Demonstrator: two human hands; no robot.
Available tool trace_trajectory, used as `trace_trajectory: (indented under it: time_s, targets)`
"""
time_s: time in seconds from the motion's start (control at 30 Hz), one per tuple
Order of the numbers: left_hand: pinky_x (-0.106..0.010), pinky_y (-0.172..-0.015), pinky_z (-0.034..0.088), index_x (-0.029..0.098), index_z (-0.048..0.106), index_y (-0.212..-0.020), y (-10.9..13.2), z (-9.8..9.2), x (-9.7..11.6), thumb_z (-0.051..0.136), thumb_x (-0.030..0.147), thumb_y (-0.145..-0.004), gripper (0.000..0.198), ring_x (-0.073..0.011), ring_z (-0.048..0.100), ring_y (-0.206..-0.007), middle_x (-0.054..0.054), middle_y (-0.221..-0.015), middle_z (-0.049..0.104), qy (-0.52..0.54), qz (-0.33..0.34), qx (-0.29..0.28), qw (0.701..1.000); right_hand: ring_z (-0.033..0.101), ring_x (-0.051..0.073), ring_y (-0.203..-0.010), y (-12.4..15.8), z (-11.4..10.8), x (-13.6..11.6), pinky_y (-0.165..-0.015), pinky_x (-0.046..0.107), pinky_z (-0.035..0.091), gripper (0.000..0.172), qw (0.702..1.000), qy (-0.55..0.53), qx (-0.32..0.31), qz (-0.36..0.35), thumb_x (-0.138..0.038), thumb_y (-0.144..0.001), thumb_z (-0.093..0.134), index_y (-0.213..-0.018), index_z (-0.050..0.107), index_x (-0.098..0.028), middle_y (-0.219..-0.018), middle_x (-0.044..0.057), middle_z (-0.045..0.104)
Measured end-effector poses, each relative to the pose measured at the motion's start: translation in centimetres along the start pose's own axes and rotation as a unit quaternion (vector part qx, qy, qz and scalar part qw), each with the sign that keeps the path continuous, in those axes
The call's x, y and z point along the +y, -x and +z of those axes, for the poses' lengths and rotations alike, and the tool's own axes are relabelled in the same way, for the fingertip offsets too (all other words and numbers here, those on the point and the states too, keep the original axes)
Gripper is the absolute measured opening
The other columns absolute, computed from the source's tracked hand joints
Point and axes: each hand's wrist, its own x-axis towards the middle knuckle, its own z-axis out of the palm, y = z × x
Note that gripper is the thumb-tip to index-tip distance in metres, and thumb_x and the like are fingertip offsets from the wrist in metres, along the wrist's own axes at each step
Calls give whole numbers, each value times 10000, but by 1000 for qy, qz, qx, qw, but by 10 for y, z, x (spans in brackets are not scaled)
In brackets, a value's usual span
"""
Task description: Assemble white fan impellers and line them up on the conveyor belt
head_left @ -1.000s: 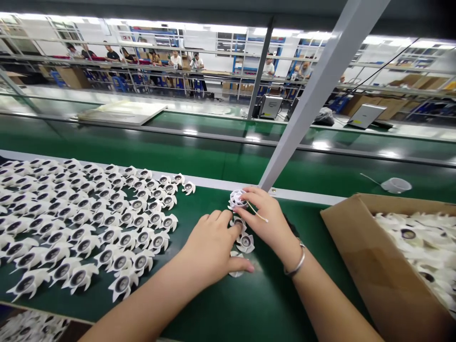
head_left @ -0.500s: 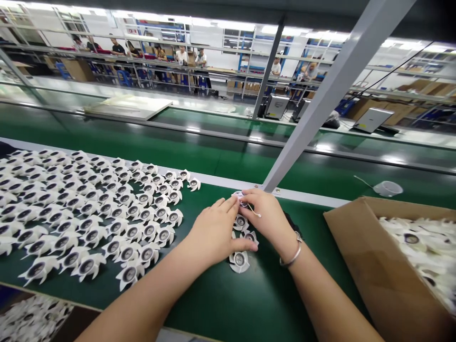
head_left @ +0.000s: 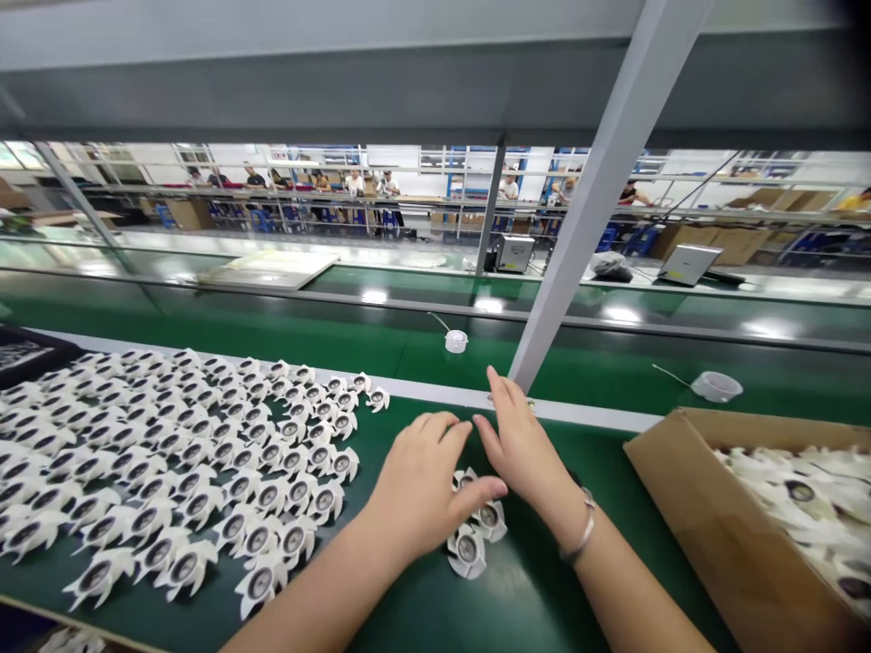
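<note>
My left hand hovers over the green work surface with its thumb apart from its bent fingers, holding nothing that I can see. Beside it my right hand, a bangle on its wrist, is open with fingers stretched forward. A white fan impeller lies below my left thumb, with a couple more partly hidden between the hands. Beyond the white rail, a round white fan housing with a thin wire rests on the green conveyor belt.
Rows of white impellers cover the left side. A cardboard box full of impellers stands at the right. Another wired white housing is on the belt behind it. A slanted metal post rises from the rail. Several people sit far back.
The white wired housing has left my hands and now sits on the belt beyond the rail. My right hand has opened. The view has tilted upward.
</note>
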Motion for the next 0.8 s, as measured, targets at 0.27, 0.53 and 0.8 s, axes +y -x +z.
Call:
trace_trajectory:
  time_s: [0.27,0.53,0.8]
  targets:
    - [-737,-1143,138,321,185,-1563,14,19,-4,574,868,-657,1128,-472,127,-1480,-150,-1645,142,34,72,-192,978,613,245,-1063,10,-8,-6,-916,426,551,317,999,7,15,-44,-205,-973,401,-1237,573,-168,-1247,144,537]
    - [-710,-1141,197,343,163,-1564,9,36,-7,484,785,-814,928,-421,206,-1476,-145,-1614,255,8,90,-190,978,618,224,-956,13,-4,-14,-858,402,550,260,998,-30,-7,-61,-161,-954,417,-1079,645,-174,-1131,118,572]
    - [-667,-1164,225,379,224,-1547,4,29,-5,443,753,-862,811,-392,234,-1476,-92,-1614,265,1,69,-212,975,581,217,-874,13,-7,-20,-793,388,521,259,997,-52,-28,-42,-78,-867,477,-986,677,-193,-1024,93,577]
